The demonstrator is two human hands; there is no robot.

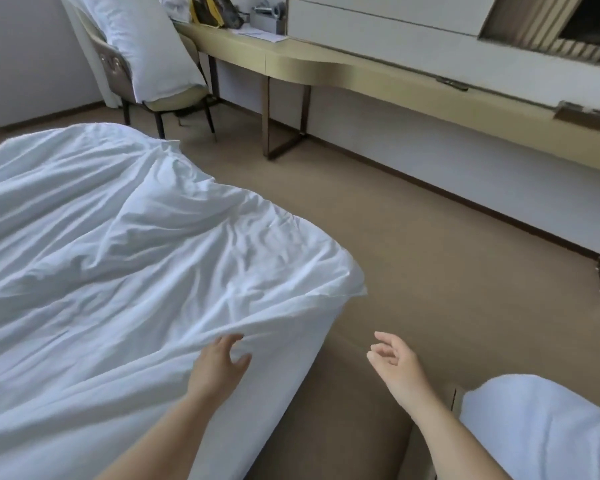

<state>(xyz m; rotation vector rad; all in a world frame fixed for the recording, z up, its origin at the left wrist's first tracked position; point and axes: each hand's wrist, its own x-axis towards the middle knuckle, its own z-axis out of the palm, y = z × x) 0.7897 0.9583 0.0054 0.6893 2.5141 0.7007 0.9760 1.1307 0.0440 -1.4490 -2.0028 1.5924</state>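
Two bare forearms are reaching in from the lower edge. The left hand (219, 365) is hovering at the near edge of the white duvet (118, 254), its fingers spread wide and gripping nothing; whether the fingertips are touching the cloth cannot be told. The right hand (395, 362) is hanging over the beige carpet (430, 237), well apart from the duvet, its fingers loosely curled and holding nothing. The duvet is lying rumpled across the bed, its corner (354, 282) jutting out over the carpet. White bedding (541, 427) is lying at lower right, just beside the right forearm. Farther off, a pillow (149, 46) is leaning upright on a chair (115, 67) beside a long desk (309, 60).
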